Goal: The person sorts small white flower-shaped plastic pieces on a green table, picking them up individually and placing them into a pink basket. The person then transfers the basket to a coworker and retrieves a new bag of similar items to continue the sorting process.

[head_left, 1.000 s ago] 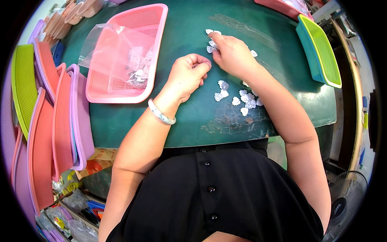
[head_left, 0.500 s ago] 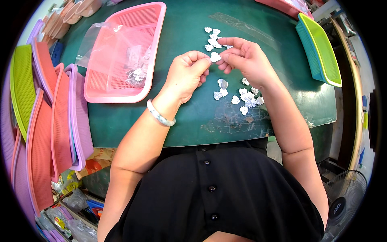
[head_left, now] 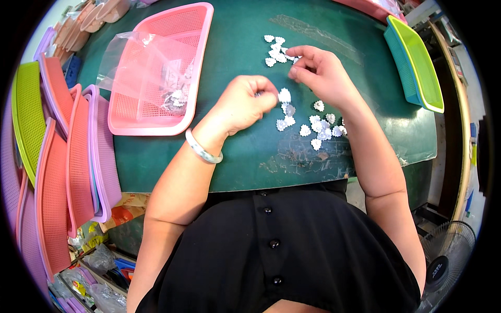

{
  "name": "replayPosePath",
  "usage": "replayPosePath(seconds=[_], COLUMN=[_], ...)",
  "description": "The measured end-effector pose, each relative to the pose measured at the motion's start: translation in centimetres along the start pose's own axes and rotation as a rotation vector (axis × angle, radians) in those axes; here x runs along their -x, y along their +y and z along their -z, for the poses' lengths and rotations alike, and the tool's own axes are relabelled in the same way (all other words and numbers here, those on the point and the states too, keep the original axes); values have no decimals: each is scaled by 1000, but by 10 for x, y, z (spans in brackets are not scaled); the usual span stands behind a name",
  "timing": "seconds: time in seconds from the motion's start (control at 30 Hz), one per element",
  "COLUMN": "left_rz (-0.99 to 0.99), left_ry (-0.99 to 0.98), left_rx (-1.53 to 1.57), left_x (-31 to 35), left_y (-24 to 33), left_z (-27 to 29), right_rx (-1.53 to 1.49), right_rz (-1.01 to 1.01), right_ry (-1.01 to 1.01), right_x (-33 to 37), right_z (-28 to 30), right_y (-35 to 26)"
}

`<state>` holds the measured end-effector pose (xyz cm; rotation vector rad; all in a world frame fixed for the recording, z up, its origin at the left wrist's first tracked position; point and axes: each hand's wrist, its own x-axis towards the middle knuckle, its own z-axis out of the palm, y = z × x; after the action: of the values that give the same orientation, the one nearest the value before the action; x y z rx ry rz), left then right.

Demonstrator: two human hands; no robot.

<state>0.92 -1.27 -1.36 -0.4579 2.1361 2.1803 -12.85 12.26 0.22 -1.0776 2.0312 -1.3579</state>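
Note:
My left hand (head_left: 245, 103), with a pale marbled bangle (head_left: 201, 148) on its wrist, is closed, thumb and forefinger tips together. At those tips is a small white flower-shaped piece (head_left: 284, 95) with a scalloped edge. My right hand (head_left: 323, 73) is open, thumb and forefinger apart, holding nothing I can see. Its forefinger reaches beside the far group of white flower-shaped pieces (head_left: 275, 53) and hides part of it. Closer to me lie a couple of joined-looking pieces (head_left: 282, 124) and a looser group of flower-shaped pieces (head_left: 324, 129) by my right forearm.
On the green tabletop (head_left: 229, 167), a pink basket (head_left: 117, 125) at left holds a clear plastic bag (head_left: 169, 86) with small pieces. A green-and-teal basket (head_left: 417, 68) stands at right. Coloured baskets (head_left: 52, 193) are stacked at far left; a fan (head_left: 443, 261) stands low at right.
My hands have parted. The left moved slightly down and left, the white piece now lower at its fingertips; the right let go of it and stays near the far group.

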Motion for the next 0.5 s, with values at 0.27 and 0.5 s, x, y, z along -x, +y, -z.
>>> replayPosePath(seconds=[0.27, 0.5], left_rz=[-33, 2], left_ry=[112, 277], left_rx=[-280, -81], left_x=[-3, -7], left_y=[-2, -1], left_z=[3, 3], right_rx=[655, 779], right_rz=[435, 476], right_ry=[32, -26], right_x=[-30, -35], right_z=[-15, -22], right_y=[10, 8])
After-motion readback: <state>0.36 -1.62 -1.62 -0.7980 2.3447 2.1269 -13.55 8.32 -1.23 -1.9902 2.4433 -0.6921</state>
